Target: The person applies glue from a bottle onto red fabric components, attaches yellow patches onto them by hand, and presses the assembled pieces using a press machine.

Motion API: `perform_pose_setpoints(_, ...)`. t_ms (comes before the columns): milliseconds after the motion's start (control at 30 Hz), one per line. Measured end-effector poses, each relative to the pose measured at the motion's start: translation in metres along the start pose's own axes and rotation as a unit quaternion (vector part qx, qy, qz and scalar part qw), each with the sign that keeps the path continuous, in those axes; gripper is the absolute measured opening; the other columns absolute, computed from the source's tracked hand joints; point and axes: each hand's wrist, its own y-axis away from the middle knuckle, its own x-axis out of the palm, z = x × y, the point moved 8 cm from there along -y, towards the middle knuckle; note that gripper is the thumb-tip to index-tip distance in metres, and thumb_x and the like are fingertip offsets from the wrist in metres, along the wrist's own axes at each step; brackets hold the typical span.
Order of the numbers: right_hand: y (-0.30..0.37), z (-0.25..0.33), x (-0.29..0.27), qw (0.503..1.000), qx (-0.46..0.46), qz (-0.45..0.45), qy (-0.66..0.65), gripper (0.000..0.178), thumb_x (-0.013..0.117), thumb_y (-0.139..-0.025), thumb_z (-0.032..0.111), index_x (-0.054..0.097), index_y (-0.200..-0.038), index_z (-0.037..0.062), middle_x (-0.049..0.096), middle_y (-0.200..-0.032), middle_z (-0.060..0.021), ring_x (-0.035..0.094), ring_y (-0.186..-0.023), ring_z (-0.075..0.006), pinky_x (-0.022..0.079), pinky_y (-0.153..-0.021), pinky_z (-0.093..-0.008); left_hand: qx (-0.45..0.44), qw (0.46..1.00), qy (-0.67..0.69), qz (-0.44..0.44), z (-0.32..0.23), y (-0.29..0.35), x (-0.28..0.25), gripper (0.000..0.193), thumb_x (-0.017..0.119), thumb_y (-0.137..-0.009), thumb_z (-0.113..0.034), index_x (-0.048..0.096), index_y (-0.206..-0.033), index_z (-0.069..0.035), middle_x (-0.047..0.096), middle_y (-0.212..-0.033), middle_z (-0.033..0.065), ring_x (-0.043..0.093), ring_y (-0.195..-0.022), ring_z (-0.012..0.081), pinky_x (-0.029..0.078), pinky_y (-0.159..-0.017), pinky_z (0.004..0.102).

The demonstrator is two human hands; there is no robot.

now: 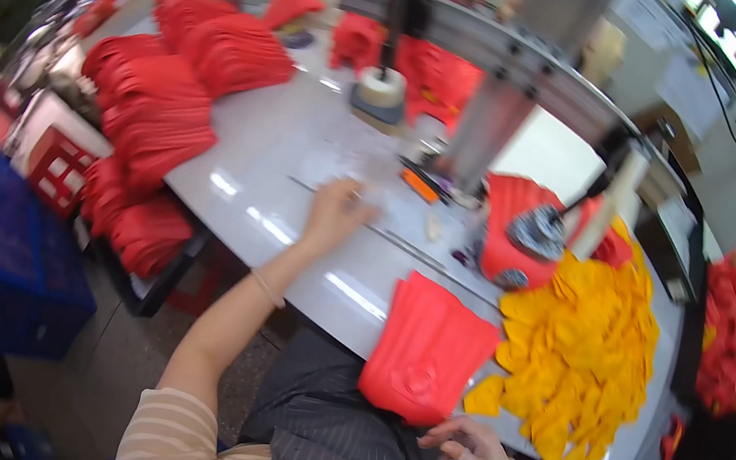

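Note:
My left hand is over the white tabletop, beside a thin dark line along the surface. Motion smears its fingers, so whether they grip anything is unclear. A stack of flat red pieces lies at the table's near edge, overhanging it a little; a round raised shape marks the top piece. Just below the stack's near right corner is my right hand, with fingers loosely bent and apart and nothing visible in them. Right of the stack spreads a heap of yellow pieces, one loose yellow piece beside it.
Piles of red pieces cover the table's left side. A metal frame stands at the back, with a grey-and-white pad hanging from it. A foil-wrapped head rests over a red piece. An orange cutter and blue crate are also around.

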Motion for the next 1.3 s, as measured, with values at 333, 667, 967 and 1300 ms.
perform_pose_setpoints(333,-0.072,0.084,0.029,0.916,-0.346,-0.135,0.150,0.070,0.080,-0.076,0.013,0.040,-0.133,0.0046,0.056,-0.117,-0.0118,0.059,-0.104,-0.0200,0.052,-0.079,-0.0278,0.099,0.940,0.221,0.239,-0.160,0.111,0.002,0.041,0.084,-0.067,-0.029,0.067,-0.094,-0.004,0.051,-0.128,0.0110,0.043,-0.123,0.0297,0.032,-0.105,0.0405)
perform_pose_setpoints(667,-0.060,0.028,-0.011,0.928,-0.249,-0.277,-0.025,0.056,0.067,-0.090,0.017,0.038,-0.134,0.0000,0.063,-0.109,-0.0140,0.061,-0.100,-0.0221,0.048,-0.092,-0.0338,0.147,0.951,0.080,0.259,-0.149,0.184,0.010,0.071,0.072,-0.079,-0.042,0.045,-0.136,-0.009,0.038,-0.142,0.0170,0.030,-0.136,0.0369,0.026,-0.111,0.0465)
perform_pose_setpoints(967,-0.062,0.012,-0.017,0.923,-0.251,-0.288,-0.041,0.050,0.061,-0.092,0.011,0.037,-0.133,-0.0025,0.063,-0.105,-0.0164,0.063,-0.099,-0.0237,0.049,-0.091,-0.0349,0.205,0.945,0.015,0.252,-0.147,0.199,0.016,0.081,0.073,-0.076,-0.044,0.042,-0.142,-0.008,0.033,-0.149,0.0201,0.029,-0.139,0.0377,0.032,-0.111,0.0465)
perform_pose_setpoints(1300,-0.061,0.026,-0.019,0.924,-0.273,-0.266,0.004,0.047,0.060,-0.090,0.006,0.037,-0.130,-0.0038,0.063,-0.104,-0.0179,0.063,-0.097,-0.0249,0.050,-0.089,-0.0356,0.219,0.926,-0.070,0.299,-0.156,0.186,0.019,0.070,0.064,-0.083,-0.051,0.050,-0.134,-0.004,0.045,-0.140,0.0213,0.043,-0.131,0.0377,0.043,-0.102,0.0431)
